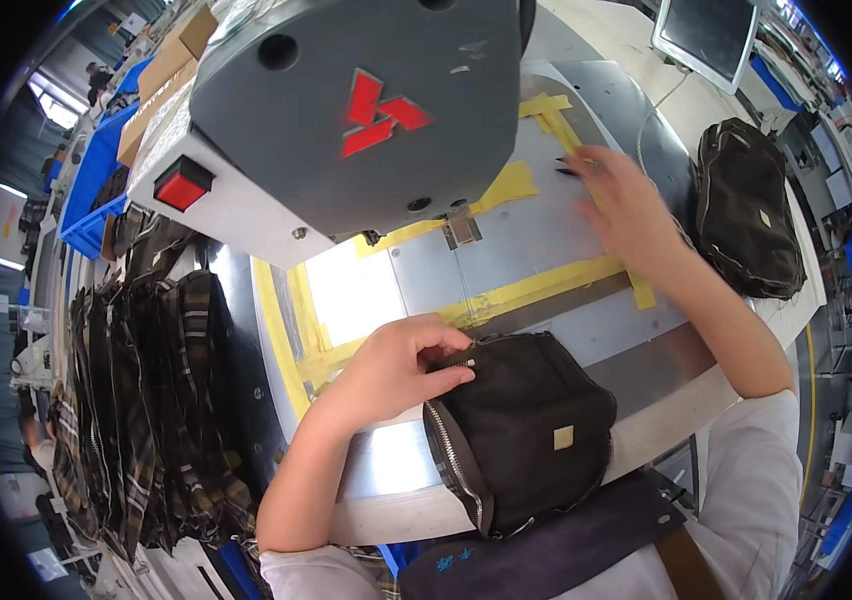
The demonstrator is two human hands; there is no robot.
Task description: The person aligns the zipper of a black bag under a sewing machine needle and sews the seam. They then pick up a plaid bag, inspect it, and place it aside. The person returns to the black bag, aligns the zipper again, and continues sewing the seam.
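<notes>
A dark brown fabric pouch (526, 420) with a metal zipper along its left side and a small tan label lies at the near edge of the machine table. My left hand (391, 365) is closed at the pouch's upper left corner, thumb and fingers pinching its edge by the zipper end. Over the far right of the work plate, my right hand (626, 200) is raised away from the pouch, slightly blurred. Two short dark points of what look like thread snips (566, 168) stick out from its curled fingers; the rest is hidden.
A grey sewing machine head (366, 110) with a red switch (183, 184) overhangs the plate, which carries yellow tape (536, 285). Another dark pouch (746, 210) sits at right, below a screen (708, 35). Plaid and dark pieces (146, 400) hang at left beside a blue bin (91, 215).
</notes>
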